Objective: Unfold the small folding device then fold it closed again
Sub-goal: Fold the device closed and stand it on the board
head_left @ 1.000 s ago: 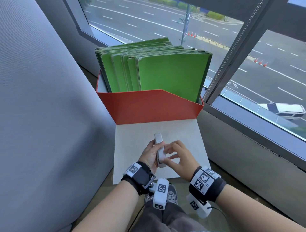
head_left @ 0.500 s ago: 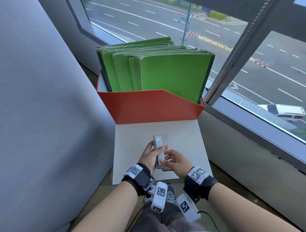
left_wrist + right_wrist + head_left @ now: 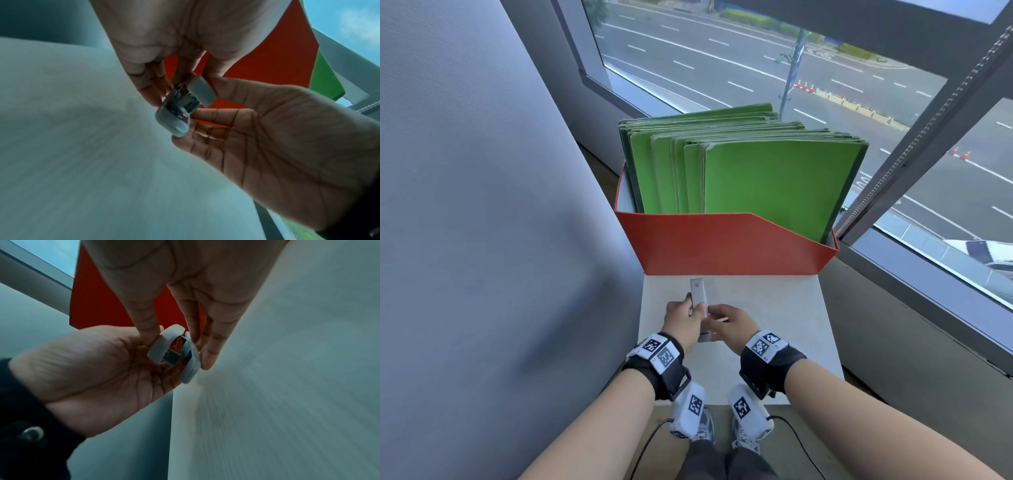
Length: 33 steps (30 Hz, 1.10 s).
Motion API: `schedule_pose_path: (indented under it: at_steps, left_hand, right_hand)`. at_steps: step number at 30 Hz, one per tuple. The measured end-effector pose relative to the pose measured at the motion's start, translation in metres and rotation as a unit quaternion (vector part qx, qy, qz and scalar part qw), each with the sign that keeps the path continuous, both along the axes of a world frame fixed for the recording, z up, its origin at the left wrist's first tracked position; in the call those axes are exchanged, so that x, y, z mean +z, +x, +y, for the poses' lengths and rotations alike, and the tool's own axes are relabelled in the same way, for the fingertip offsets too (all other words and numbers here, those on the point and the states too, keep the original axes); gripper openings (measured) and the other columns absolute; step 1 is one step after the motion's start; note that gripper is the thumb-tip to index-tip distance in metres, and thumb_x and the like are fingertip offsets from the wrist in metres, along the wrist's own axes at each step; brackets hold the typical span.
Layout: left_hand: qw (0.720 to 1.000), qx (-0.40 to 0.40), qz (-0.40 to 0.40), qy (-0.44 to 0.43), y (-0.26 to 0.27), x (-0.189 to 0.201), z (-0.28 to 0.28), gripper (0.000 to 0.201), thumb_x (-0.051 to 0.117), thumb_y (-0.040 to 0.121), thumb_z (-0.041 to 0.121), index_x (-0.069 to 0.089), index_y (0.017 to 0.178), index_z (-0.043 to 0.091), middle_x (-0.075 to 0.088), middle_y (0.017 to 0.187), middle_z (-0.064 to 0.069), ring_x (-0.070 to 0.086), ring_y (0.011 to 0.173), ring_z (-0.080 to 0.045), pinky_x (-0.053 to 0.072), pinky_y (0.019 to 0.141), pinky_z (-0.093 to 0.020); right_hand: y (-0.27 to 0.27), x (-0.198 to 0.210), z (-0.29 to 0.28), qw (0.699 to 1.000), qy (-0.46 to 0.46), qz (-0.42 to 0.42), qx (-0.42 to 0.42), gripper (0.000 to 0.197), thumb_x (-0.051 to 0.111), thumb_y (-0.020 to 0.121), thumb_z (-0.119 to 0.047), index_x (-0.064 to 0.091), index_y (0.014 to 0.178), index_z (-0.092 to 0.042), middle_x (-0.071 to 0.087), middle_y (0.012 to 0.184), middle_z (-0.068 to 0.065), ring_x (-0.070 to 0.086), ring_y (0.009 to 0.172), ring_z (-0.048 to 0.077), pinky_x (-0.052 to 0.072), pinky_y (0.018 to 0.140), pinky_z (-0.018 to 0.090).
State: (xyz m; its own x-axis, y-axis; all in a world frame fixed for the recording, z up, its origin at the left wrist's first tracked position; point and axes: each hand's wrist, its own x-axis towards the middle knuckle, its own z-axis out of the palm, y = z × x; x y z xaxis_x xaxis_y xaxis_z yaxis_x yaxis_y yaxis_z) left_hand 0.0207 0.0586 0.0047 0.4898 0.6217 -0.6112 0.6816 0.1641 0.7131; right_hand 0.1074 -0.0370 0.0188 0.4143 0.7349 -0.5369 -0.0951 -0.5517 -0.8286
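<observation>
Going left to right with the red box [image 3: 726, 245] as the landmark: the left hand [image 3: 681, 320] sits just in front of the box, over the white table [image 3: 774, 308]. Its fingers are pressed close together and curled in, pinching the small folding device [image 3: 698, 299] between thumb and fingertips. In the left wrist view that hand's fingers [image 3: 148, 87] clamp the grey body [image 3: 174, 118] from the side, and the device shows partly swung apart, a shiny metal hinge bit between the two grey pieces.

The device itself is held up off the table, right in front of the box's near wall, its far end pointing at the box.

Next over, the right hand [image 3: 726, 323] is touching the device too, also in front of the box. From the right wrist view its fingers [image 3: 207, 352] lie straight-ish and close together, squeezing the flat grey half [image 3: 190, 363], with the thumb on the smaller rounded piece [image 3: 164, 344].

Hard to see: from the head view the hands cover the device's lower part, so how wide it's swung apart can't be read there. Both wrist views are soft and bluish. Green folders [image 3: 774, 185] stand in the box, their bottoms hidden by its wall.
</observation>
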Motion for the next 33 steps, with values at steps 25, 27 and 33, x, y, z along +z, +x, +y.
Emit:
schedule_pose_path:
  at_steps: [25, 27, 33]
  left_hand:
    - [0.996, -0.031, 0.082, 0.023, -0.005, -0.031, 0.035, 0.053, 0.043, 0.094, 0.032, 0.039, 0.144, 0.016, 0.031, 0.137, -0.012, 0.049, 0.123, -0.034, 0.046, 0.104, -0.046]
    - [0.994, -0.036, 0.095, 0.028, -0.005, -0.031, 0.034, 0.053, 0.041, 0.095, 0.032, 0.037, 0.146, 0.017, 0.031, 0.140, -0.015, 0.048, 0.126, -0.034, 0.042, 0.108, -0.043]
    - [0.992, -0.053, 0.098, 0.050, -0.017, -0.036, 0.028, 0.073, 0.039, 0.077, 0.060, 0.049, 0.135, 0.017, 0.046, 0.135, -0.017, 0.054, 0.119, -0.034, 0.044, 0.106, -0.044]
  right_hand:
    - [-0.016, -0.058, 0.051, 0.984, -0.085, -0.116, 0.109, 0.016, 0.048, 0.088, -0.020, 0.061, 0.085, -0.010, 0.064, 0.100, 0.027, 0.060, 0.072, 0.030, 0.042, 0.068, 0.026]
    - [-0.017, -0.057, 0.050, 0.984, -0.082, -0.119, 0.107, 0.015, 0.048, 0.089, -0.018, 0.059, 0.084, -0.009, 0.064, 0.100, 0.029, 0.057, 0.070, 0.028, 0.040, 0.067, 0.026]
    - [-0.014, -0.040, 0.037, 0.986, -0.080, -0.108, 0.101, 0.029, 0.048, 0.092, -0.026, 0.064, 0.109, -0.008, 0.060, 0.111, 0.020, 0.064, 0.095, 0.034, 0.048, 0.078, 0.029]
